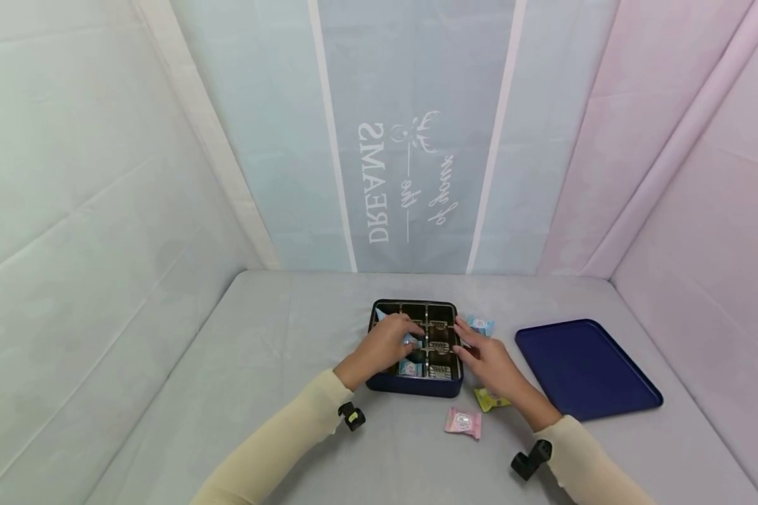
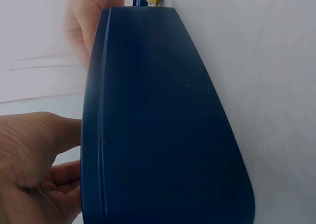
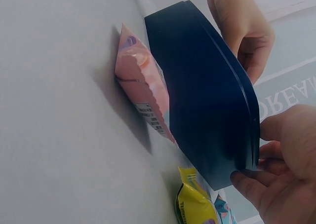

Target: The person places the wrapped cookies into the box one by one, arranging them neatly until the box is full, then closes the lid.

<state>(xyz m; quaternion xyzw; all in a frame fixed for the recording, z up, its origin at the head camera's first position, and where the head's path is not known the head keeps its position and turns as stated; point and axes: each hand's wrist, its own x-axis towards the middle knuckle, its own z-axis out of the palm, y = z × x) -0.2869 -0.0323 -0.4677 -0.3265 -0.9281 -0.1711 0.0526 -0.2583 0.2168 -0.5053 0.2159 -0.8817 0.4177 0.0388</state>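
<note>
A dark blue box [image 1: 413, 386] with a divided insert stands on the grey surface. My left hand [image 1: 382, 344] reaches in over its left side and pinches a small blue wrapped packet [image 1: 409, 340] at the middle compartment. Another blue packet [image 1: 410, 369] lies in the front middle compartment, and a light blue one [image 1: 380, 314] shows at the back left. My right hand [image 1: 493, 365] holds the box's right rim; in the right wrist view its fingers [image 3: 252, 187] touch the outer wall. The left wrist view hides the left fingertips behind the box wall [image 2: 148, 110].
Right of the box lie a blue packet [image 1: 481, 325] and a yellow packet [image 1: 489, 400], partly under the right hand. A pink packet [image 1: 463, 422] lies in front. The dark blue lid [image 1: 587, 368] rests farther right. Fabric walls enclose the surface.
</note>
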